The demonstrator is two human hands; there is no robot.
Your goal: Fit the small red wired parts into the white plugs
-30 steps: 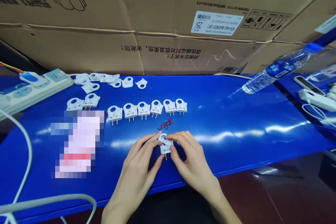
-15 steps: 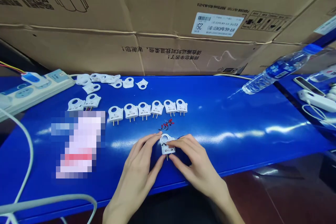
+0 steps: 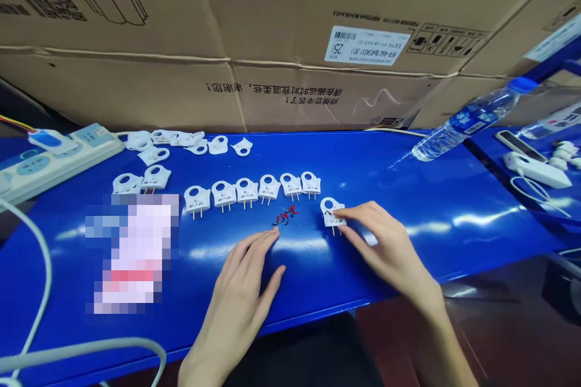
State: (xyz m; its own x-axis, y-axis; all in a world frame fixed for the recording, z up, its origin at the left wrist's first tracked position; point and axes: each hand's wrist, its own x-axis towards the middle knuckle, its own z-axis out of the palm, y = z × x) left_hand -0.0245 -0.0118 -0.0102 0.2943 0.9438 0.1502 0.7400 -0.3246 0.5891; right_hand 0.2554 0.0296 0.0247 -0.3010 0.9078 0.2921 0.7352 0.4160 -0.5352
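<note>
Between the thumb and fingers of my right hand (image 3: pixel 385 245) is a white plug housing (image 3: pixel 333 213) with a round hole and two metal prongs pointing toward me. My left hand (image 3: pixel 247 290) rests on the blue tabletop with thumb and fingers apart, holding nothing. Just beyond its fingertips lies a small heap of red and black wired parts (image 3: pixel 285 216), too small to name surely. Past the heap, several similar plug housings (image 3: pixel 246 191) stand in a row, prongs toward me. Two more housings (image 3: pixel 155 177) sit farther left.
White covers (image 3: pixel 181 138) with holes are piled at the back left beside a power strip (image 3: pixel 59 160). A large cardboard box (image 3: pixel 272 97) walls off the back. A water bottle (image 3: pixel 472 121) leans at the right. White cable (image 3: pixel 91 344) loops across the front left.
My right hand has moved right and away from me with the plug housing, leaving my left hand. My left hand stays near the same place, its fingers now off the housing.
</note>
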